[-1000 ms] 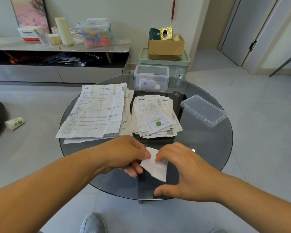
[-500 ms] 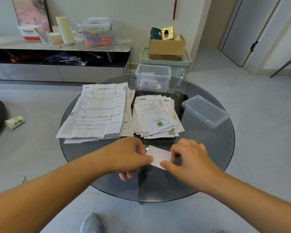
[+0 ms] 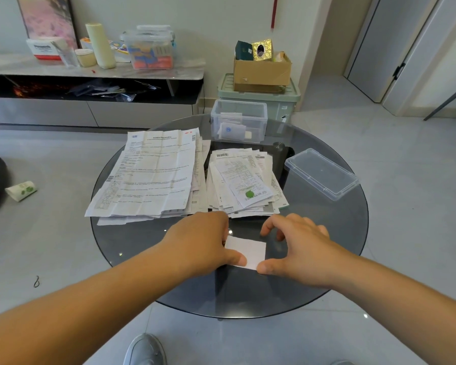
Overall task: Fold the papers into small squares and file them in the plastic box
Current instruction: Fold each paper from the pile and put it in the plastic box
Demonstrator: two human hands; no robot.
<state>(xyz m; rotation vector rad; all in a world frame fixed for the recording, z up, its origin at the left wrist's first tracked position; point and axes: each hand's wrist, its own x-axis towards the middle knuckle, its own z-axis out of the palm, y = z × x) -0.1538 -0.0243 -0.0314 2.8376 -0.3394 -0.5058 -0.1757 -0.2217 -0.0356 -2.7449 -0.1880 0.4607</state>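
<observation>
A small folded white paper lies flat on the round glass table near its front edge. My left hand covers the paper's left side, its thumb lying along the lower edge and its fingers curled over the upper left corner. My right hand is on the paper's right, thumb tip touching the lower right corner, fingers arched above the glass and off the paper. The clear plastic box stands at the table's far edge, lidless, with a few folded papers inside.
A stack of large printed sheets and a pile of smaller receipts lie mid-table. The box's clear lid rests at the right. Beyond the table stand a green bin with a cardboard box and a low cabinet.
The paper went from tilted and pinched between both hands to flat on the glass. My right fingers have let go of its right edge; only the thumb touches it now.
</observation>
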